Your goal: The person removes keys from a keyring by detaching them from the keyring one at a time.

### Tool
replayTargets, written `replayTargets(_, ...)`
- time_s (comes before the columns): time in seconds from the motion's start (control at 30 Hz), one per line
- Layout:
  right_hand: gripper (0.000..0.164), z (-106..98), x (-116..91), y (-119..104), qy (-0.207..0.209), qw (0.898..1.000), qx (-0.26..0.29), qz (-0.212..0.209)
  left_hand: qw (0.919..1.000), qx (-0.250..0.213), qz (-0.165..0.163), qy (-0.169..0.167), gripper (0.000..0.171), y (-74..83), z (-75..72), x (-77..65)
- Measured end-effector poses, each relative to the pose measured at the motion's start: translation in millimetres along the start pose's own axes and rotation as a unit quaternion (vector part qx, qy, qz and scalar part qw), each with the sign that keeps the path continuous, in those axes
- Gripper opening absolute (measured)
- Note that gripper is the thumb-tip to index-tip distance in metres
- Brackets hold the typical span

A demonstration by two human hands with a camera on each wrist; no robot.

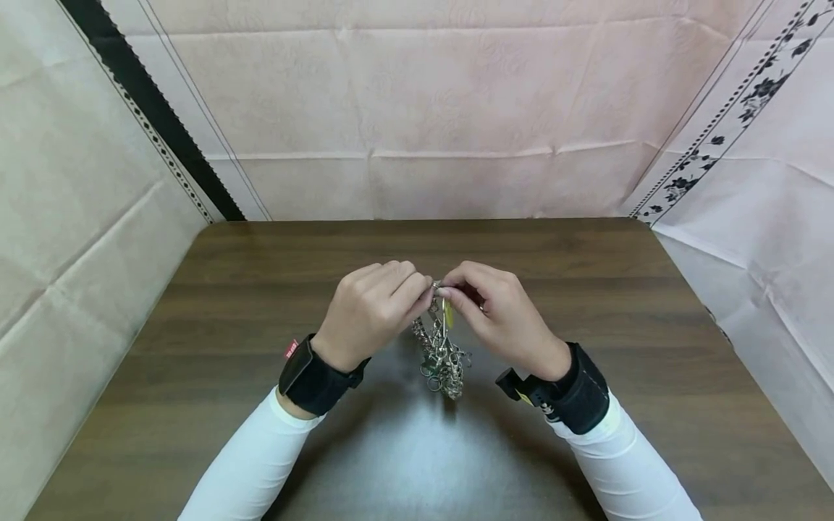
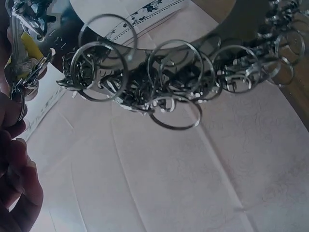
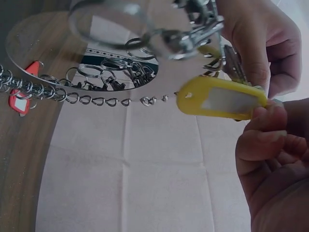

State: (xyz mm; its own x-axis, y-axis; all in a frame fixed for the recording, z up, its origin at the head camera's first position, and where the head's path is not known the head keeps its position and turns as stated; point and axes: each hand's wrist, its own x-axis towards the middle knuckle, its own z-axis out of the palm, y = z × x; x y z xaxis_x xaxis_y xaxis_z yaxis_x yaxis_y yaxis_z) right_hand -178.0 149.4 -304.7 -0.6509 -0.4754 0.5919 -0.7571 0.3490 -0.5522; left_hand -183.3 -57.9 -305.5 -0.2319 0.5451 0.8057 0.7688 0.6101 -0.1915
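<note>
Above the middle of the table, my left hand (image 1: 381, 307) and right hand (image 1: 502, 311) meet at the fingertips. Between them hangs a bunch of metal key rings (image 1: 445, 362) on short chains, and the left hand pinches the top of it. A flat metal ring plate (image 3: 108, 94) with a wide round hole carries them; the left wrist view shows several split rings (image 2: 175, 112) along its edge. The right fingertips pinch a yellow key tag (image 3: 222, 99) with a pale label. At the bunch's other side hangs a red key tag (image 3: 19, 102). Exactly which ring the left fingers grip is hidden.
The brown wooden table (image 1: 195, 376) lies under both hands. Pale cloth sheets (image 1: 456, 108) stand behind it and along both sides. Black bands (image 1: 322, 376) with small cameras sit on the wrists.
</note>
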Motion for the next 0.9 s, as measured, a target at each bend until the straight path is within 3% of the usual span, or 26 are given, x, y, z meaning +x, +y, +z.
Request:
replayTargets(0.27,0.004,-1.6,0.8,1.0,-0.009,0.998,-0.005,0.061,0.9998,0.003,-0.015,-0.009,0.01,-0.7,4.4,1.0)
replayTargets(0.9,0.004,0.4,1.4,1.9,-0.011,0.998,0.014,0.061,0.9927,-0.05,-0.11,0.002,0.014,4.8,7.2,-1.9)
